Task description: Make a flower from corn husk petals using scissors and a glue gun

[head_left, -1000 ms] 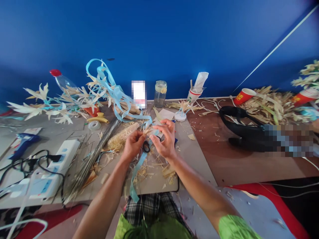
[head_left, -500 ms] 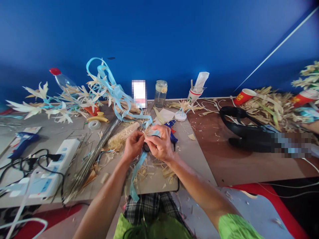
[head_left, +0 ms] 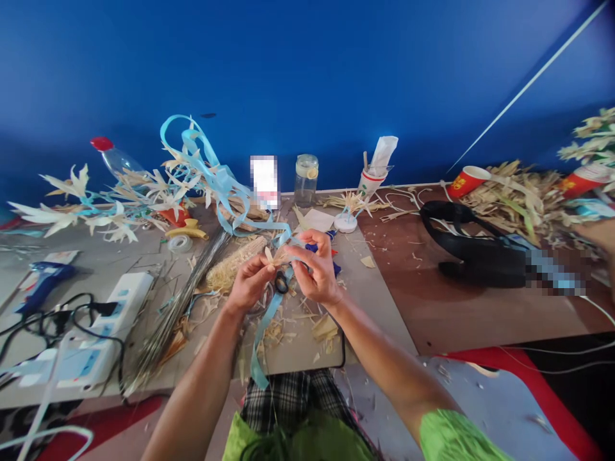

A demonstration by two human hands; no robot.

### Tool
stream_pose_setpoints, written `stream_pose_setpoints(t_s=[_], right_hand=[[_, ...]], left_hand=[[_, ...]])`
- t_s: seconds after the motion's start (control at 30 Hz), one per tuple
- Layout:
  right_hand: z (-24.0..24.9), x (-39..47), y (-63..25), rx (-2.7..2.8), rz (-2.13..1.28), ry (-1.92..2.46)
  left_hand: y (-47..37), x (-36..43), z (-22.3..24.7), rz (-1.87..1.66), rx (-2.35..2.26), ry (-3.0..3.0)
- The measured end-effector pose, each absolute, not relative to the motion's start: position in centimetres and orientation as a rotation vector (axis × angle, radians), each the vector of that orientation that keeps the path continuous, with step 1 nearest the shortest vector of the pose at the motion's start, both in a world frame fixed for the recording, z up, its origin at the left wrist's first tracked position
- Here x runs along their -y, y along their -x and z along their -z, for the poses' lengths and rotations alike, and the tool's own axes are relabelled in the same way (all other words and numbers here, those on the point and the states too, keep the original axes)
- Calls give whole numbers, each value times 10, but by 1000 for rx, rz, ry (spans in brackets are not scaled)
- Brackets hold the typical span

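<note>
My left hand pinches a small piece of dried corn husk between thumb and fingertips. Close on its right is my right hand, fingers apart around the husk's far end; whether a fingertip touches it I cannot tell. Below the husk lie the black loop handles of what look like scissors. A light blue ribbon runs down from there past the table's front edge. Left of my hands rest a bare corn cob and a bundle of thin wires. Behind my right hand, a blue glue gun is partly hidden.
On the left are husk flowers, a power strip with black cables and another blue glue gun. At the back stand a jar and a paper cup. A black strapped object lies right, near a husk pile.
My right hand has drawn slightly away from the left and its fingers have spread. The husk piece now shows more plainly in my left fingertips. The view has shifted a little.
</note>
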State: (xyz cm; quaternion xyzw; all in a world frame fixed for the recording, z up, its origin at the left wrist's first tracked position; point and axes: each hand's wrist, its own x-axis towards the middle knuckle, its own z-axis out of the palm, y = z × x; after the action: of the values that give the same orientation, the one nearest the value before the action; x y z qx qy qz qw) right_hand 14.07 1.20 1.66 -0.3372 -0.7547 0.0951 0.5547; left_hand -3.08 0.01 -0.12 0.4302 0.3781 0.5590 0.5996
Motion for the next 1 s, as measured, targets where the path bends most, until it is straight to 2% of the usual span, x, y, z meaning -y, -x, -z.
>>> stream_pose_setpoints(t_s=[0.2, 0.33, 0.43, 0.6, 0.83, 1.0], right_hand=[[-19, -12, -141, 1823, -98, 735], [-18, -14, -140, 1840, -175, 760], [-20, -14, -139, 1831, -392, 721], [-27, -14, -141, 1634, -992, 659], [-35, -12, -135, 1562, -1229, 740], [-27, -13, -128, 1183, -1535, 831]], left_hand=[[31, 0, -2, -1249, -771, -879], [32, 0, -1, -1229, -708, -862], [34, 0, 1, -1186, -682, -887], [36, -1, 3, -1207, -729, -899], [40, -4, 11, -1213, -793, -1027], [43, -4, 12, -1165, -836, -1120]])
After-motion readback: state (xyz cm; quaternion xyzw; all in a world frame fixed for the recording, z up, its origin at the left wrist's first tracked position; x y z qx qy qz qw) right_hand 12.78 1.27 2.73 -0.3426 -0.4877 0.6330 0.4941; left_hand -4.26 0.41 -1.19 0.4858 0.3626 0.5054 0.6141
